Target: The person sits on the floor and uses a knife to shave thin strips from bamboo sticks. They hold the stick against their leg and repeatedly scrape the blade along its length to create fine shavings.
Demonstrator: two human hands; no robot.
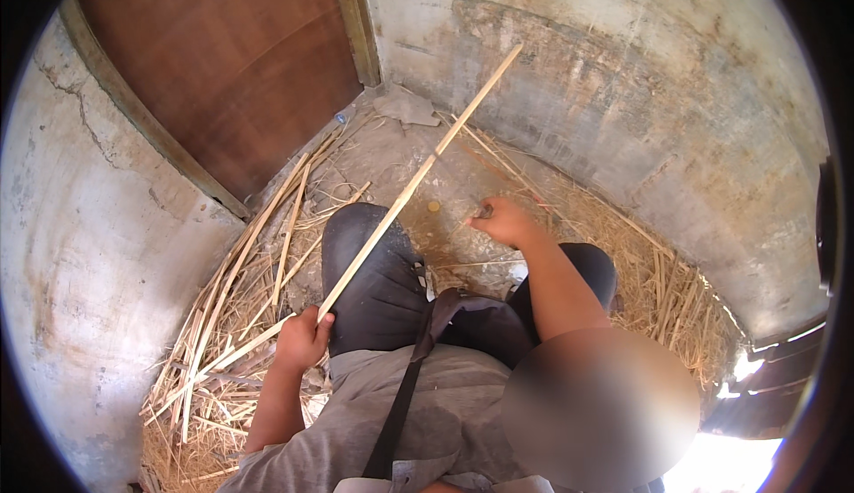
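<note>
A long, pale split bamboo strip slants up and away across my left knee, its far end in front of the wall. My left hand is closed round its lower part, thumb on top. Off to the right of the strip, my right hand is closed above the floor between my knees. A small dark object shows at its fingertips, too little of it visible to name. My right hand is apart from the strip.
Loose bamboo strips lie in a heap along my left side. Shavings and more strips pile up on the right beside the stained wall. A brown door stands ahead to the left. A small round yellowish thing lies on the floor.
</note>
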